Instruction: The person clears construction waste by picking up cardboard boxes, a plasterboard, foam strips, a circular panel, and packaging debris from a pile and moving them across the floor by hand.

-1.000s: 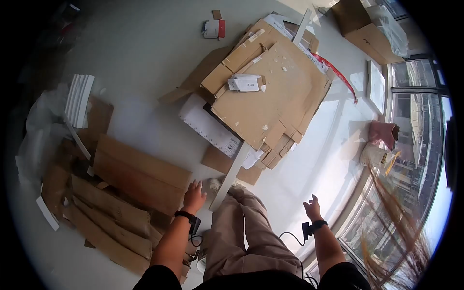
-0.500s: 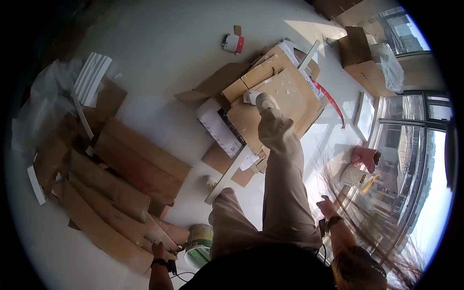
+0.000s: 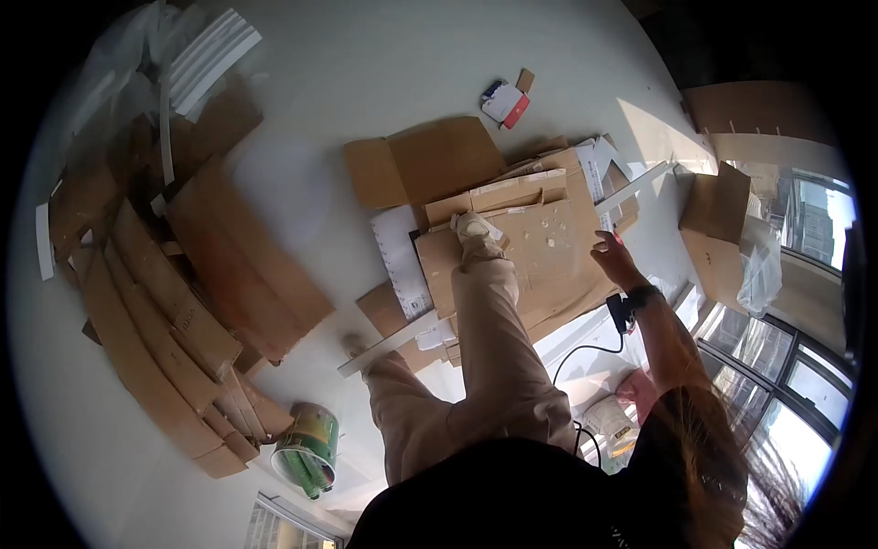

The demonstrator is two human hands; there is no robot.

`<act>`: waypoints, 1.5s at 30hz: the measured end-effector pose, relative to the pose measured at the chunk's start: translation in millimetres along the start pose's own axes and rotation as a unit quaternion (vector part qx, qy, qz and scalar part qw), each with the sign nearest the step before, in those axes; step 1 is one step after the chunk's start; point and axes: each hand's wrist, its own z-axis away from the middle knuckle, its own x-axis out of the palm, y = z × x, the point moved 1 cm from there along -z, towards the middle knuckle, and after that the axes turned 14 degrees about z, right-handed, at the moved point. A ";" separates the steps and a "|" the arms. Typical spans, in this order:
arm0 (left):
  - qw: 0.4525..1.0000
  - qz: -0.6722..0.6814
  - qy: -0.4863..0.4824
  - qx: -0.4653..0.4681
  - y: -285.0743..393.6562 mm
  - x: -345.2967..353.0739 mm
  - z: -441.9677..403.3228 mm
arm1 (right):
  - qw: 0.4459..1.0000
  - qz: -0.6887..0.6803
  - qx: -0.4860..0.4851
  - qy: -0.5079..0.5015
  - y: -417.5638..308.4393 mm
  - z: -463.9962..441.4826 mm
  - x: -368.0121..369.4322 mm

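Note:
My right hand [image 3: 617, 260] is raised over the right side of the flattened cardboard stack [image 3: 540, 274], fingers apart and nothing in them. A black wristband with a small device and a cable is on that wrist. One shoe [image 3: 476, 231] of mine rests on the stack's left part, and the other [image 3: 355, 345] is on the floor beside a long pale strip [image 3: 389, 342]. Under the stack, a white printed sheet [image 3: 401, 261] sticks out on the left. My left hand is out of view.
Cardboard pieces [image 3: 151, 311] lie in a heap at the left. A green bucket [image 3: 306, 448] stands at the lower left. At the right are an open box [image 3: 715, 229], plastic wrap and windows. A small red and white box [image 3: 505, 103] lies beyond the stack.
My foot has stepped onto the stack. My right hand has risen and moved forward over it. My left hand has dropped out of view. The view has turned, bringing the bucket into sight.

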 end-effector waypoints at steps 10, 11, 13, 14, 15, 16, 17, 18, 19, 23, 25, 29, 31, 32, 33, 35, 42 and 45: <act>0.979 0.162 -0.028 0.120 53.7 146.6 -27.0 | 0.985 0.004 -0.168 -0.029 -157.9 -22.0 -55.7; 0.968 0.202 -0.041 0.145 60.7 156.2 -36.7 | 0.981 0.027 -0.188 -0.043 -172.5 -7.1 -44.4; 0.963 0.203 -0.050 0.169 61.2 162.4 -52.5 | 0.976 0.069 -0.199 -0.050 -181.7 9.5 -17.9; 0.959 0.214 -0.054 0.176 55.7 161.9 -59.1 | 0.976 0.063 -0.198 -0.058 -196.4 22.7 -6.7; 0.960 0.220 -0.052 0.168 45.4 157.6 -64.2 | 0.980 0.051 -0.177 -0.076 -209.8 31.9 3.0; 0.961 0.220 -0.053 0.161 30.4 151.8 -69.7 | 0.978 0.068 -0.181 -0.074 -227.2 41.4 13.1; 0.957 0.259 -0.053 0.117 9.2 148.7 -77.1 | 0.979 0.049 -0.177 -0.092 -243.7 50.0 21.4; 0.948 0.307 -0.054 0.067 -3.9 136.5 -74.2 | 0.976 0.032 -0.195 -0.092 -253.8 55.4 31.9; 0.942 0.329 -0.054 0.038 -24.7 128.7 -73.3 | 0.980 0.034 -0.172 -0.093 -269.9 61.1 40.5; 0.944 0.328 -0.040 -0.013 -118.1 124.4 -91.2 | 0.968 0.046 -0.222 -0.105 -336.3 82.5 73.6; 0.952 0.295 -0.064 -0.049 -127.9 119.4 -94.7 | 0.965 0.048 -0.228 -0.118 -350.9 95.2 87.7; 0.956 0.276 -0.095 -0.045 -124.5 139.7 -94.4 | 0.966 0.041 -0.212 -0.144 -338.2 106.8 101.4; 0.951 0.290 -0.106 -0.010 -130.9 163.4 -108.9 | 0.971 0.042 -0.180 -0.152 -331.4 117.4 101.6; 0.897 0.410 -0.148 -0.076 -211.8 229.7 -167.0 | 0.973 0.050 -0.171 -0.149 -326.2 119.8 103.0; 0.919 0.361 -0.154 -0.044 -164.1 202.7 -143.8 | 0.975 0.057 -0.161 -0.145 -318.2 121.6 105.4; 0.949 0.276 -0.151 -0.030 -58.4 147.4 -97.1 | 0.973 0.066 -0.180 -0.131 -297.2 124.7 109.9; 0.948 0.270 -0.166 -0.019 -48.5 153.1 -105.6 | 0.981 0.040 -0.099 -0.165 -274.8 144.4 128.5; 0.941 0.287 -0.166 -0.069 -64.2 168.1 -120.0 | 0.981 0.025 -0.100 -0.166 -274.7 153.9 122.6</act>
